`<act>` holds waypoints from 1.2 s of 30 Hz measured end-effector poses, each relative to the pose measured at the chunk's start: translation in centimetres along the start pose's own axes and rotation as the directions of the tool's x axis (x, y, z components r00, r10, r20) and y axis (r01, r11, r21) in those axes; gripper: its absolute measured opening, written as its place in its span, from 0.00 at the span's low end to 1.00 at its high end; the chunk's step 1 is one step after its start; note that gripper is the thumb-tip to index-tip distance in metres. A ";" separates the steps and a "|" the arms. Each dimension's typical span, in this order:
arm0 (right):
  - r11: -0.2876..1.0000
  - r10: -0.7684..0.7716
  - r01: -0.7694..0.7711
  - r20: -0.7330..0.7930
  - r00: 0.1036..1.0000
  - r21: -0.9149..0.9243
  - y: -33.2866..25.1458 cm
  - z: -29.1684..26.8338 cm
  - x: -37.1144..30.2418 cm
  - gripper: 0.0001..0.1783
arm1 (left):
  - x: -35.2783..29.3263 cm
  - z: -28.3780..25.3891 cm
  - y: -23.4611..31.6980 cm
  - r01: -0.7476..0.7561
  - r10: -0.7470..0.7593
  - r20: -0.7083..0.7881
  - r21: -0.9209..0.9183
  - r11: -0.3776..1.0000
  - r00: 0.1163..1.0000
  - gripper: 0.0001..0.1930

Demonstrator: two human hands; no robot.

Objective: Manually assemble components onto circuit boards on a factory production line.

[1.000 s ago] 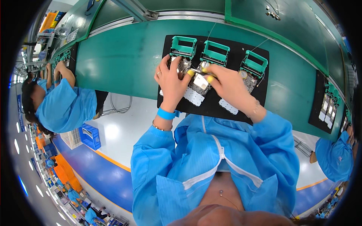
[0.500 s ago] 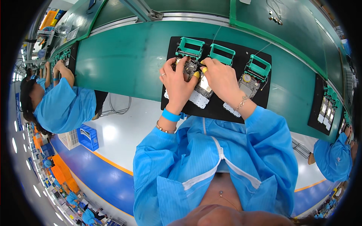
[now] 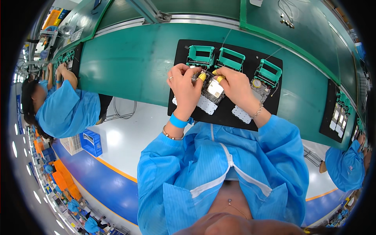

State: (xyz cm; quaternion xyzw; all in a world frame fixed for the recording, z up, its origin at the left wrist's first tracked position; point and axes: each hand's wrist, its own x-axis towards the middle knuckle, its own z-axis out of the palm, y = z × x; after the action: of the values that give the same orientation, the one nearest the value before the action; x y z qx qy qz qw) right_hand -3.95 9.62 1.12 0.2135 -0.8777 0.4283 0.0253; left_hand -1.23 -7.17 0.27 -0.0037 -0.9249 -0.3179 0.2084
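Three circuit-board assemblies with teal plastic frames lie side by side on a black mat (image 3: 270, 111). My left hand (image 3: 186, 88) bends over the upper part of the left board, just below its teal frame (image 3: 200, 54). Its thumb and forefinger come together there. Close by on the right, my right hand (image 3: 237, 85) pinches at the top of the middle board (image 3: 214, 89), below the middle teal frame (image 3: 230, 58). Yellow finger covers sit on fingers of both hands. Whatever the fingertips grip is too small or hidden. Untouched, the right board (image 3: 260, 92) carries a round yellow-rimmed part.
The mat lies on a long green workbench (image 3: 125, 66) with a metal rail behind. More boards rest on another black mat (image 3: 335, 113) at the right. Co-workers in blue sit at left (image 3: 68, 113) and right (image 3: 344, 166). A blue crate (image 3: 91, 143) stands on the floor.
My right hand has drawn back slightly toward me and to the right, away from the left teal frame. My left fingers have come down from that frame and curled closer together.
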 end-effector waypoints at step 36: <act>1.000 0.016 -0.013 0.143 0.990 -0.020 0.6 -1.1 -0.1 0.06 | -1.7 -0.9 -1.1 -0.020 0.026 0.063 -0.100 0.995 0.998 0.28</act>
State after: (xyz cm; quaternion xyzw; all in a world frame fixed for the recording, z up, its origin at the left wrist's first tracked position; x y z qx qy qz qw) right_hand -4.19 10.79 1.35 0.2371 -0.8829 0.4034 -0.0390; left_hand 0.55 -8.31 -0.38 -0.0351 -0.9141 -0.3609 0.1817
